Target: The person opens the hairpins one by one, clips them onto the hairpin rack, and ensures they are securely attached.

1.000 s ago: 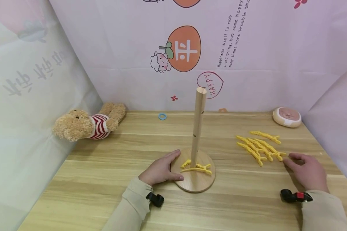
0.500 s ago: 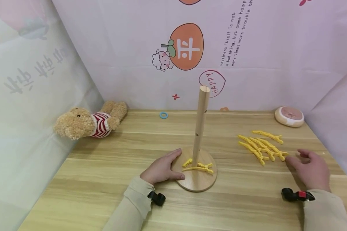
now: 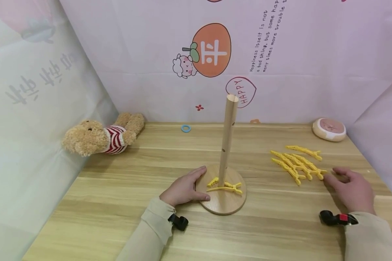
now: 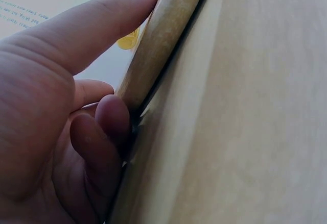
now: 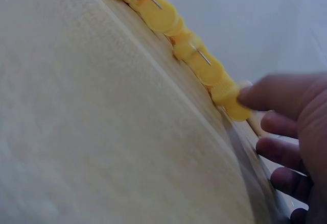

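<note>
A wooden stand has an upright post on a round base. My left hand holds the left rim of the base, thumb over the top and fingers bent at the edge. One yellow hair clip lies across the base, its arms on either side of the post's foot. At the right, several more yellow hair clips lie side by side on the table. My right hand rests beside them with loosely bent fingers. In the right wrist view, its blurred thumb is right at the end of the nearest clip.
A teddy bear in a striped top lies at the back left. A small blue ring is near the table's back edge, and a rounded pink-and-white device sits at the back right. Printed cloth hangs behind and at the sides.
The head view has shifted slightly. My right index finger has lifted away from the thumb at the clips' end. My left hand stays on the base.
</note>
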The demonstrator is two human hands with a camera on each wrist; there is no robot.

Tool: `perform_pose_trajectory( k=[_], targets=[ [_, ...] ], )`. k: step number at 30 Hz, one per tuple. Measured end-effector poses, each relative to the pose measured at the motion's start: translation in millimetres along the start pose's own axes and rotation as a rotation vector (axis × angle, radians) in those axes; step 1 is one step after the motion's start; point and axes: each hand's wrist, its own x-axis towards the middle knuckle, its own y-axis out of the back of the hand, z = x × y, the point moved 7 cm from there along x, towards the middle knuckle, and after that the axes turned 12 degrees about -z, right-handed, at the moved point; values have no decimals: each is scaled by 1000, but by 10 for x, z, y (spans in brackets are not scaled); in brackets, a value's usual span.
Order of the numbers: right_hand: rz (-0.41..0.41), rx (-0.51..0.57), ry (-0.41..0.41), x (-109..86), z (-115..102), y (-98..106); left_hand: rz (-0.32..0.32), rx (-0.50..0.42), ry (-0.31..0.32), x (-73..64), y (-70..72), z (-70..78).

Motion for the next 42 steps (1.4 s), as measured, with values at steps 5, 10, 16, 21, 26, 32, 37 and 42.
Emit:
perform_pose_trajectory(
  k=[5, 10, 16, 21, 26, 32, 37, 42],
  targets=[
    [-21, -13, 62, 11, -34, -15, -2, 2, 5, 5, -5, -12],
    [-113, -47, 119, 43, -56, -70, -5, 8, 10, 5, -1, -9],
    [-87, -120, 110, 55, -71, -64, 5, -18, 2, -27, 23, 34],
    [-9, -7, 10, 30, -22, -33, 7, -28, 4, -48, 37, 56],
    [68, 184, -99, -17, 58, -6, 3, -32, 4, -44, 38, 58],
    [144, 344, -99, -82, 87, 9, 0, -39, 5, -56, 37, 72],
    [216, 462, -95, -122, 87, 45, 1, -42, 8, -54, 37, 81],
    [222, 513, -77, -162, 6, 7, 2, -40, 9, -48, 38, 80]
  ],
)
